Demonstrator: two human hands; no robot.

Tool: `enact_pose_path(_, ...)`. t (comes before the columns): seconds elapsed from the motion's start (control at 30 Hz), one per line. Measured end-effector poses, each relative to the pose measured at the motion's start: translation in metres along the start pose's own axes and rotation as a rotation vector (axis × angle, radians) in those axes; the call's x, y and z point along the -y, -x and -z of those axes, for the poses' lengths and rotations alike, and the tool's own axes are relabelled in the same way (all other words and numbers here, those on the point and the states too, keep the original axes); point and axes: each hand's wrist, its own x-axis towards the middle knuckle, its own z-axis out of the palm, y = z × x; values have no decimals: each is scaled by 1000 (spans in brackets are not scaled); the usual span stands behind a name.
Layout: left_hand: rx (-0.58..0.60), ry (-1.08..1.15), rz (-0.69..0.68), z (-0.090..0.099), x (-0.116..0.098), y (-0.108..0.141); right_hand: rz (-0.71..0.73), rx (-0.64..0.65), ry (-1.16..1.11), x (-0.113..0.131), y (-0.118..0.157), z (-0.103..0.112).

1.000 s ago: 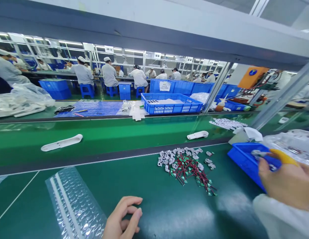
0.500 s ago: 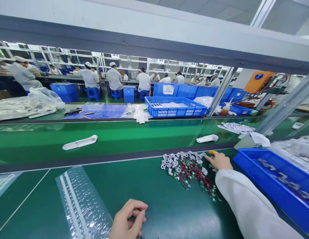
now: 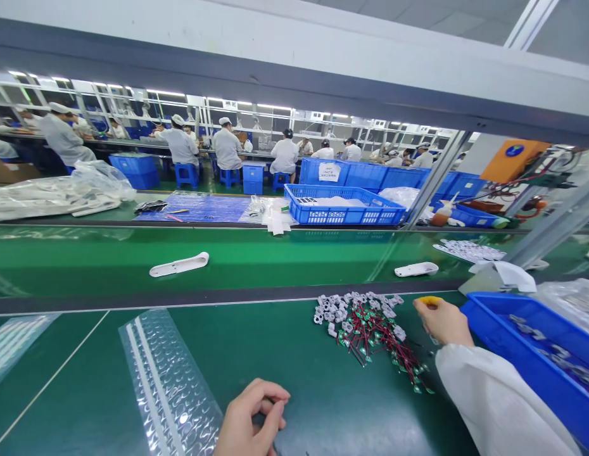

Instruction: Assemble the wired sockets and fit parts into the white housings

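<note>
In the head view, the right hand (image 3: 446,322), a yellow cover (image 3: 430,301) on one finger, is curled above the green surface (image 3: 361,405); whether it grips anything cannot be told. Just left of it lie grey parts (image 3: 333,308) and red wires (image 3: 370,329); right of it, a blue bin (image 3: 522,354) holds more small parts (image 3: 553,354). The left hand (image 3: 254,418) is loosely curled, its grip unclear, with bubble wrap (image 3: 168,380) to its left.

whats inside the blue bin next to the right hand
Small grey parts lie in the blue bin. Anything beneath them is covered, and part of the bin is out of view.
</note>
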Motion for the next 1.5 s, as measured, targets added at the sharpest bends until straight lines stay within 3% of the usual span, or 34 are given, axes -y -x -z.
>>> enact_pose_path(0.1,54,23,48,-3,5,0,206,70,-179,38,40,-5)
enact_pose_path(0.27,66,13,39,-9,16,-4,617,90,-404,121,126,-54)
enact_pose_path(0.4,10,-43,-9,-8,19,-9,718,60,-469,151,145,-75)
enact_pose_path(0.5,-63,-142,-63,-2,15,-10,750,59,-509,149,136,-71)
enact_pose_path(0.67,-171,-373,-176,8,3,-8,761,104,-504,125,122,-59)
enact_pose_path(0.77,-136,-662,-261,8,-5,-6,826,191,-467,112,126,-52)
enact_pose_path(0.87,-95,-823,-289,4,-11,-6,817,177,-376,100,125,-48)
enact_pose_path(1.03,-74,-760,-268,4,-17,-4,589,36,-148,81,104,-47)
enact_pose_path(1.13,-80,-538,-220,7,-18,-3,511,13,-50,76,98,-47)
enact_pose_path(1.27,-68,-141,-116,10,-16,-7,454,2,44,77,97,-49)
enact_pose_path(1.5,-58,42,-18,12,-12,-5,438,-15,101,69,90,-53)
